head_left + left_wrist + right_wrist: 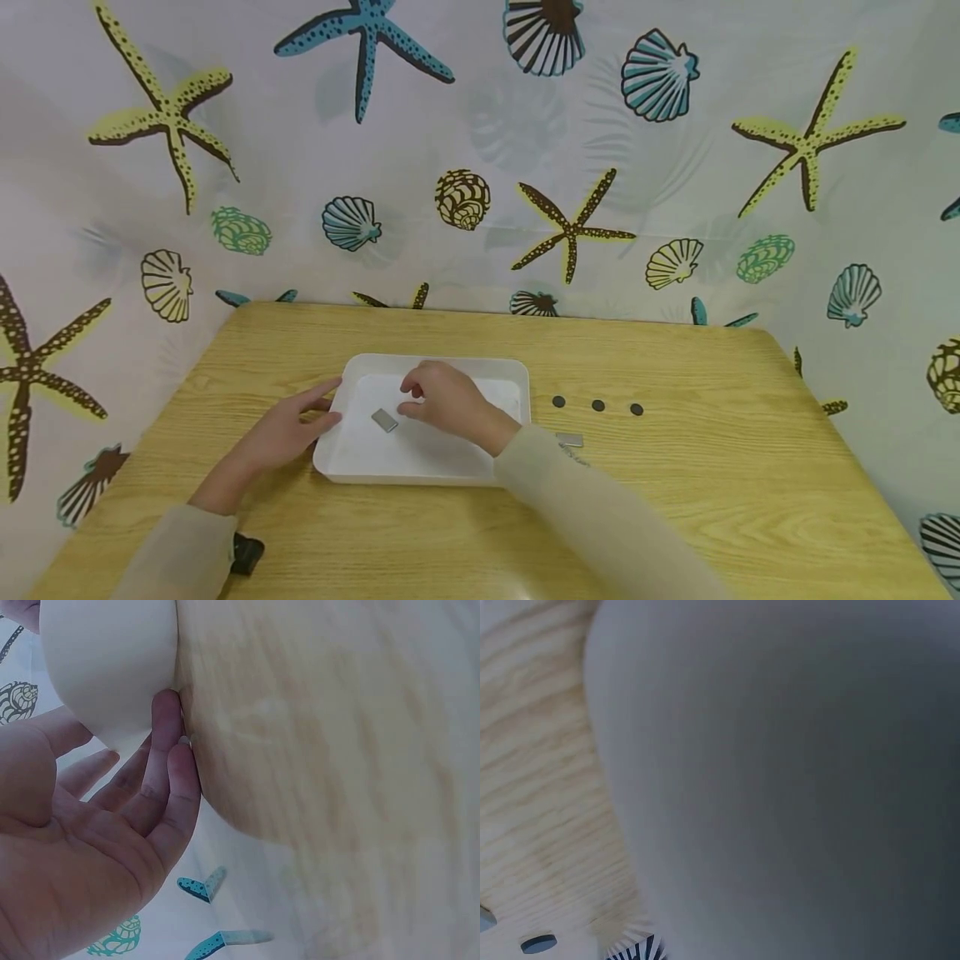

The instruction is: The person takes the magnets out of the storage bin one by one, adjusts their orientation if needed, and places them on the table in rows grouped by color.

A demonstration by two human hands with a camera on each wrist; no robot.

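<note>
In the head view my left hand [281, 432] holds the left end of a white tray [408, 481]. In the left wrist view its thumb reaches over the rim, and the fingertips [166, 712] sit low against the outer wall by the table. Over the tray hovers my right hand [448, 402], thumb and index finger apart with nothing seen between them. Just left of those fingertips, a small grey rectangular piece [385, 419] lies slanted on the tray floor. Sleeve cloth [780, 780] fills most of the right wrist view and hides the hand there.
Right of the tray, three small black discs [597, 406] lie in a row on the wooden table [712, 467]. Nearer me is another grey rectangular piece [569, 439], beside the right sleeve. A patterned curtain [480, 125] hangs around the table's back and sides.
</note>
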